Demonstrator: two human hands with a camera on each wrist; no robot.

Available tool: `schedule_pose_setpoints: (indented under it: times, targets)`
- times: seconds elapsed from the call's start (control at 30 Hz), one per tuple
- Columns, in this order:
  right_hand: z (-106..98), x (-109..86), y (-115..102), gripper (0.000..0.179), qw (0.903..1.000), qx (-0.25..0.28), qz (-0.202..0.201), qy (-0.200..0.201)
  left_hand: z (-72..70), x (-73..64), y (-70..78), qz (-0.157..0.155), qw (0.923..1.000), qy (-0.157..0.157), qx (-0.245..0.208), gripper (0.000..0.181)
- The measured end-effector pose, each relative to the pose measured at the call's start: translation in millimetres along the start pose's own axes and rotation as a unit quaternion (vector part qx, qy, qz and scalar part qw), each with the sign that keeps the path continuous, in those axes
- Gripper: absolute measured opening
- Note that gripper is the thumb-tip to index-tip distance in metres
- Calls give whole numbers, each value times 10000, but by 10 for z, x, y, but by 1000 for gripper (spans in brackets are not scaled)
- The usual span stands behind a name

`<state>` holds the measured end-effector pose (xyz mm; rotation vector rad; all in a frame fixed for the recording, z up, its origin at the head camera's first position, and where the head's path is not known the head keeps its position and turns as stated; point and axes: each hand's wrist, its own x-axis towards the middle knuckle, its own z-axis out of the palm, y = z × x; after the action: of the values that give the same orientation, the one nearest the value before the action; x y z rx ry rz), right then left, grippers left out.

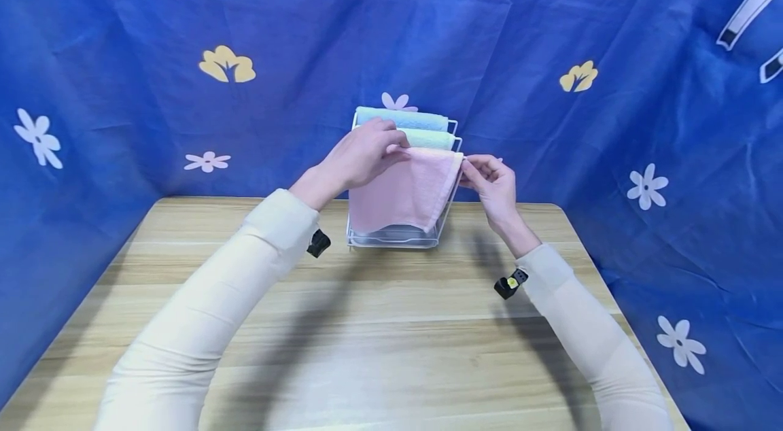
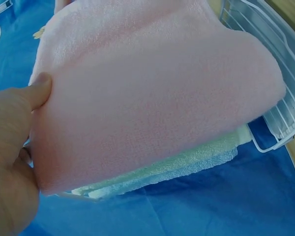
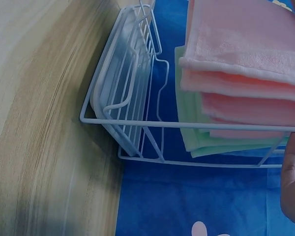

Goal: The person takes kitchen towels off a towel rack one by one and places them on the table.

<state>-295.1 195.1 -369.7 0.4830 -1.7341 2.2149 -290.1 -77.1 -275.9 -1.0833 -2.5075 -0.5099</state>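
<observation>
A folded pink towel (image 1: 397, 193) hangs over the front bar of a white wire rack (image 1: 394, 243). My left hand (image 1: 363, 153) pinches its top edge on the left, thumb (image 2: 41, 91) on the near face and fingers hidden behind. At the towel's top right corner, my right hand (image 1: 494, 190) grips with thumb and forefinger, right beside the rack's side wire. In the right wrist view the pink towel (image 3: 250, 44) hangs in several layers, with fingers (image 3: 292, 172) at the frame. Behind it hang a pale green towel (image 1: 429, 139) and a light blue towel (image 1: 416, 120).
The rack's base holds a shallow tray (image 3: 101, 93) and stands at the back of a wooden table (image 1: 379, 336). Close behind is a blue curtain (image 1: 293, 98) with flower prints, which also runs along both sides.
</observation>
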Motion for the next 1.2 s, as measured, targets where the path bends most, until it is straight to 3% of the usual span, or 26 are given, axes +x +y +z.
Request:
schedule_pose_setpoints:
  times: [0.4, 0.63, 0.93, 1.2]
  targets:
    - [-5, -2, 13, 28, 10000, -51, -43, -14, -138, 28, 39, -10, 9997, 193, -178, 15]
    - [-18, 0, 16, 15, 10000, -38, -57, -51, -275, 2, 59, -134, 9992, 308, -206, 18]
    - [-8, 8, 10, 29, 9998, -164, -11, -57, -380, -22, 46, -135, 9986, 481, -144, 18]
    - [-11, 9, 3, 22, 9999, -134, -15, -98, -491, -47, 72, -82, 9976, 683, -81, 18]
